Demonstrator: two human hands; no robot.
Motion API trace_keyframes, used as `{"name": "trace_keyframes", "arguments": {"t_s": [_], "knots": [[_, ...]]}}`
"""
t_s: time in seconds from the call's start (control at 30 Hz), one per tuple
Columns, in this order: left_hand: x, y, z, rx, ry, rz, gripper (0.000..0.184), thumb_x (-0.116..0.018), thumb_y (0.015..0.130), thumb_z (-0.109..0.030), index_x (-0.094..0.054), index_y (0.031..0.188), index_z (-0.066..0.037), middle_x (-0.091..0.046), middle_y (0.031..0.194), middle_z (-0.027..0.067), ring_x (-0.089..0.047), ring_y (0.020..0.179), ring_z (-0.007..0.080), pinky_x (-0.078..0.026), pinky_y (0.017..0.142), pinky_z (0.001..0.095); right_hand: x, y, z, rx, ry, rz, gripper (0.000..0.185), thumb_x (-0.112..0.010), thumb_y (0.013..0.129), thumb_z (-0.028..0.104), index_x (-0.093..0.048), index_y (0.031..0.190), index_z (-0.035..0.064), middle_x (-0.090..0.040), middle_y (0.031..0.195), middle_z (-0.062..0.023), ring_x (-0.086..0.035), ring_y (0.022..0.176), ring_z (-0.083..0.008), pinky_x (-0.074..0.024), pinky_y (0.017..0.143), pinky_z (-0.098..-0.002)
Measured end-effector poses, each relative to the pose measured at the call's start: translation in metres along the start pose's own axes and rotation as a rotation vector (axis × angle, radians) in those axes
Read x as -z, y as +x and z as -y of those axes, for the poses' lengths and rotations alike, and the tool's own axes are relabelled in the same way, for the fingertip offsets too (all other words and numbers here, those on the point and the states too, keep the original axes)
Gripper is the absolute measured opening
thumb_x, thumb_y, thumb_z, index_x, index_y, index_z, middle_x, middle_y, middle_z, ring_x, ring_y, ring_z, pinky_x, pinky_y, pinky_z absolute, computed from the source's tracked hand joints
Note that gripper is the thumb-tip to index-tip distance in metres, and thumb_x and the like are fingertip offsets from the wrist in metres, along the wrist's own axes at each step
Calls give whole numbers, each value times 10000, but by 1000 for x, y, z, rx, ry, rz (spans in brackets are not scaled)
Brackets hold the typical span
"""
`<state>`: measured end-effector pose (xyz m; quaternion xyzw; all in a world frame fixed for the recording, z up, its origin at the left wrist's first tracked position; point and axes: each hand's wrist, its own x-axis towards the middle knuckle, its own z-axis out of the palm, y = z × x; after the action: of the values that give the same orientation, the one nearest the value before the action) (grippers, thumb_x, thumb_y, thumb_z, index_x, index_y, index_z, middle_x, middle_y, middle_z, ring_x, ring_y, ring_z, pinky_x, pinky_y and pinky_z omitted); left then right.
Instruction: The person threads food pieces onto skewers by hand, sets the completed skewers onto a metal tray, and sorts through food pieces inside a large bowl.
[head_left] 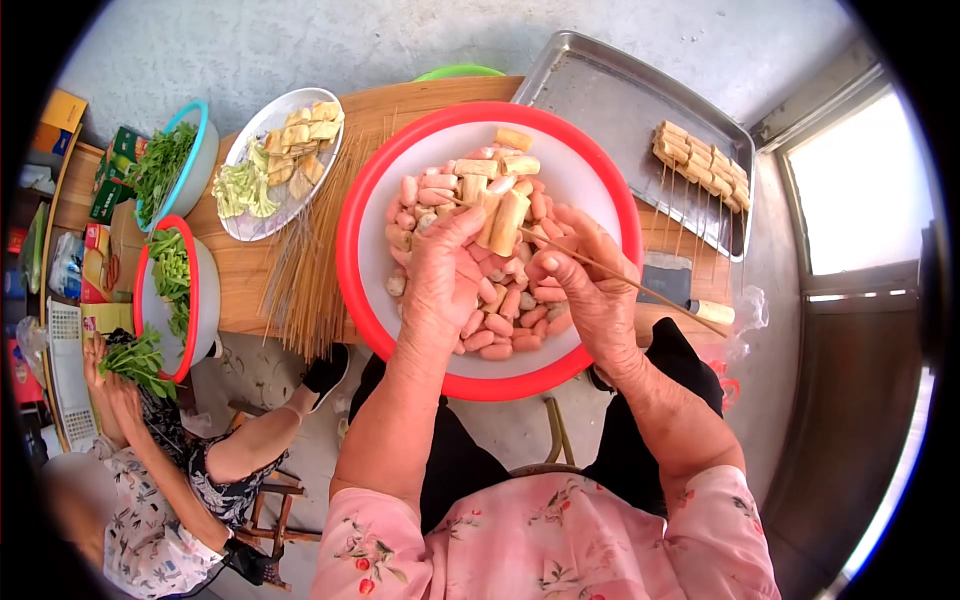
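Note:
Above a large red-rimmed basin [362, 130] my left hand [445, 265] is closed on pale yellow rolls [508, 222], which look like rolled tofu skin. My right hand [590, 285] pinches a thin wooden skewer [660, 298]. Its near end slants down to the right, and its far end reaches the rolls between my hands. I cannot tell how far it goes into them. Under my hands the basin holds many small pink sausages [497, 325] and more yellow rolls [515, 139].
Loose skewers [318, 235] lie left of the basin, beside an oval plate [232, 150] of cut food. A metal tray [590, 75] holds finished-looking skewers [700, 165]. A knife [668, 272] lies at right. Another person's hands [115, 385] hold greens near a red-rimmed bowl [190, 240].

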<state>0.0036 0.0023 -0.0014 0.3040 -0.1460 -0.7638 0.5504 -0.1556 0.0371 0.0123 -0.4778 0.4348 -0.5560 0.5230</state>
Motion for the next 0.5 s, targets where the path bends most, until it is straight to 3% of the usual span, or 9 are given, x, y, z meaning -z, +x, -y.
{"name": "trace_keyframes", "arguments": {"t_s": [0.07, 0.13, 0.17, 0.23, 0.33, 0.4, 0.43, 0.5], "knots": [[1, -2, -6, -37, 58, -33, 317, -552, 880, -173, -538, 1140, 8, -616, 1048, 102, -615, 928, 172, -518, 789, 318, 6, 2, -4, 20, 0, 21, 220, -566, 903, 103, -620, 1106, 36, -629, 865, -46, -609, 753, -116, -523, 665, -240], [-4, -4, -10, -132, 97, 95, 301, -556, 881, -180, -547, 1110, 14, -618, 1014, 95, -620, 876, 177, -526, 746, 320, 24, 10, -4, -357, 24, 113, 260, -545, 905, 54, -594, 1160, 64, -557, 941, -8, -570, 798, -81, -490, 708, -208], [-4, -4, -10, -132, 97, 95, 301, -556, 881, -180, -547, 1110, 14, -618, 1014, 95, -620, 876, 177, -526, 746, 320, 30, 16, -4, -384, 106, 174, 291, -539, 899, 23, -585, 1182, 75, -539, 979, -5, -574, 833, -85, -497, 736, -210], [-5, -5, -7, -113, 55, -53, 364, -575, 868, -123, -440, 1203, -78, -577, 1117, 125, -611, 956, 230, -562, 742, 376, 30, 14, -4, -326, 40, 205, 298, -537, 899, 15, -583, 1187, 77, -539, 994, -8, -574, 844, -89, -502, 748, -216], [-2, -2, -1, -41, 56, -36, 278, -559, 887, -167, -560, 1113, -6, -620, 1041, 97, -631, 848, 196, -541, 729, 323, 9, 1, 5, -262, 47, 198, 310, -553, 891, 13, -570, 1197, 57, -538, 1017, -28, -574, 868, -104, -512, 772, -232], [-4, -1, 3, -4, 49, -76, 279, -572, 885, -176, -568, 1115, -18, -623, 1046, 97, -634, 856, 189, -544, 743, 324, 4, -1, 2, -15, 69, 90, 333, -588, 880, 49, -556, 1212, 48, -631, 955, -59, -611, 809, -100, -527, 717, -214], [-7, -2, 4, 7, 120, -72, 286, -583, 882, -185, -569, 1113, -17, -628, 1030, 98, -638, 850, 186, -543, 744, 321, 11, 0, 4, -26, -42, 85, 271, -584, 900, 134, -587, 1142, 13, -641, 916, -81, -624, 776, -126, -527, 698, -240], [-5, 0, 3, 28, 225, -45, 297, -605, 875, -195, -573, 1109, -15, -642, 967, 100, -647, 822, 183, -538, 727, 305, 16, 4, 11, -36, 26, 3, 258, -577, 908, 182, -601, 1085, -5, -645, 888, -92, -629, 748, -143, -524, 691, -256]]}}
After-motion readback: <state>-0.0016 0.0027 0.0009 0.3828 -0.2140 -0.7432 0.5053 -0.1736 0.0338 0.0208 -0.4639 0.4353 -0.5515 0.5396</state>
